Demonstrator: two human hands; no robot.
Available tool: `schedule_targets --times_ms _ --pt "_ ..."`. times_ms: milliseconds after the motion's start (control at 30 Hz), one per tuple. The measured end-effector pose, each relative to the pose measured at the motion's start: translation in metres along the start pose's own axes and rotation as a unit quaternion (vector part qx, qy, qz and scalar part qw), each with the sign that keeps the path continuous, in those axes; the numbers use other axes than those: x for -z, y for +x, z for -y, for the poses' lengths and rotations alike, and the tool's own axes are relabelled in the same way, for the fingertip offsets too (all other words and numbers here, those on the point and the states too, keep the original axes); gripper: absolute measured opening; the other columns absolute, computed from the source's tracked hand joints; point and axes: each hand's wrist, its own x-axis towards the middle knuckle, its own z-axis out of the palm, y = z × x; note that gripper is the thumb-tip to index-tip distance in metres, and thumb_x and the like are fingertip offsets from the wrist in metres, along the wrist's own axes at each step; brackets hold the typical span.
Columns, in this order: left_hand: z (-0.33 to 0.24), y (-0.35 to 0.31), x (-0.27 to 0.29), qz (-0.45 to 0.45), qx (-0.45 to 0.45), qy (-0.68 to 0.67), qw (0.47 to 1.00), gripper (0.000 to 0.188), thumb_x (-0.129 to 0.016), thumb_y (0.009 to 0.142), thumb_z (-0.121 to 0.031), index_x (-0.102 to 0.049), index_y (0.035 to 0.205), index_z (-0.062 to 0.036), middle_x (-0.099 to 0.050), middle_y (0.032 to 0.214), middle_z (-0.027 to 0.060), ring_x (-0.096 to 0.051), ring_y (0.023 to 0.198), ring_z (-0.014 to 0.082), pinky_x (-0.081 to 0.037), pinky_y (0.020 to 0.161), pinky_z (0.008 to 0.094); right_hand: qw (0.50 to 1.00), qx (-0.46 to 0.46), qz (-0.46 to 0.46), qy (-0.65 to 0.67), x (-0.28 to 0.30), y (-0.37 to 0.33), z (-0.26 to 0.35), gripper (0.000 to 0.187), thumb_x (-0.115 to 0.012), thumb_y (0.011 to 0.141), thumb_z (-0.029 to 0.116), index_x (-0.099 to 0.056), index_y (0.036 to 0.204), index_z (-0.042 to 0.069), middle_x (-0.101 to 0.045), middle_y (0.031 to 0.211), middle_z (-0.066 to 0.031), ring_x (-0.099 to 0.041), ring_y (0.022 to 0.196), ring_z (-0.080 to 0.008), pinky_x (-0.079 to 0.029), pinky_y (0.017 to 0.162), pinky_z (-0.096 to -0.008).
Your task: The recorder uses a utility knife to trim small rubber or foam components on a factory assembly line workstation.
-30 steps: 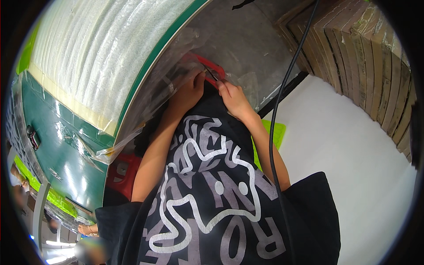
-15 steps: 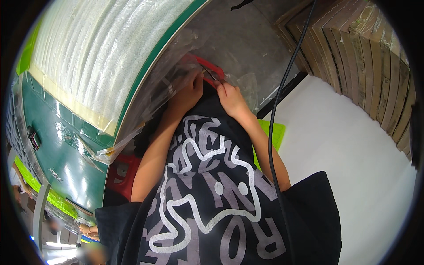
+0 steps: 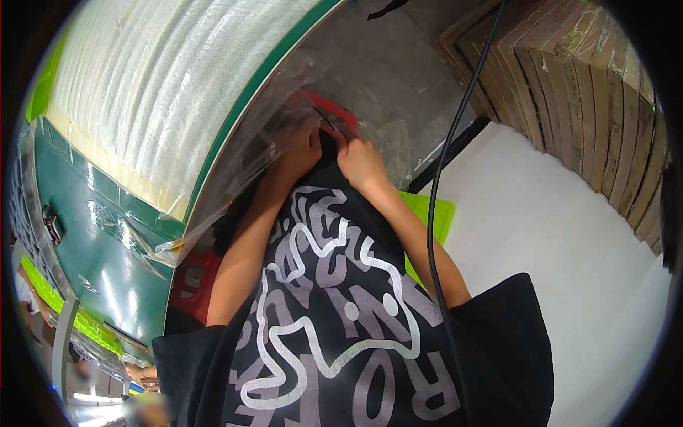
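Note:
My left hand point(image 3: 302, 148) and my right hand point(image 3: 363, 162) are close together beyond the front of my black shirt point(image 3: 313, 285). The fingers of both are curled in. A thin dark strip or rod point(image 3: 326, 119) shows between the fingertips; which hand grips it I cannot tell. Behind the fingertips is the rim of a red plastic thing point(image 3: 333, 105). Clear plastic film point(image 3: 267, 121) hangs beside my left hand, and more crumpled film point(image 3: 395, 146) lies beyond my right.
On the left stands a green worktable point(image 3: 107, 235) bearing a white ribbed foam sheet point(image 3: 171, 78). Stacked brown boards point(image 3: 569, 107) are at the far right, above a white surface point(image 3: 548, 235). A black cable point(image 3: 437, 199) hangs past my right arm. Another person's hand point(image 3: 146, 373) shows lower left.
My right hand has shifted a little to the left and down, nearer to my left hand. My left hand has dropped slightly too, and less of the thin dark strip shows.

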Motion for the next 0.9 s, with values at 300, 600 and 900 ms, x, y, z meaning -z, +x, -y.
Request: schedule_targets --times_ms 300,600,900 --pt "0.003 0.001 0.004 0.034 -0.022 0.037 0.999 0.007 -0.048 0.078 -0.013 -0.053 0.081 -0.0076 -0.060 0.075 0.0181 -0.058 0.069 0.0380 -0.044 0.062 0.0485 0.999 0.004 -0.017 -0.031 -0.006 -0.002 0.004 0.049 -0.036 0.090 0.040 -0.060 0.086 -0.003 -0.060 0.076 -0.0267 -0.059 0.074 -0.0420 -0.047 0.068 -0.0472" --pt "0.007 0.004 0.003 0.060 -0.022 0.088 0.994 0.015 -0.047 0.083 -0.018 -0.057 0.091 -0.0111 -0.061 0.074 0.0168 -0.059 0.067 0.0359 -0.045 0.060 0.0459 0.998 0.029 -0.043 -0.042 -0.014 0.000 0.005 0.043 -0.037 0.090 0.038 -0.053 0.090 -0.002 -0.060 0.072 -0.0255 -0.060 0.069 -0.0409 -0.048 0.062 -0.0470" --pt "0.004 0.005 0.002 0.036 0.017 0.068 0.997 0.017 -0.045 0.084 -0.023 -0.057 0.090 -0.0118 -0.061 0.074 0.0168 -0.058 0.068 0.0366 -0.044 0.061 0.0472 0.990 0.072 -0.109 -0.052 -0.020 0.001 0.006 0.041 -0.040 0.089 0.038 -0.051 0.083 -0.001 -0.059 0.063 -0.0237 -0.061 0.061 -0.0389 -0.048 0.055 -0.0462"
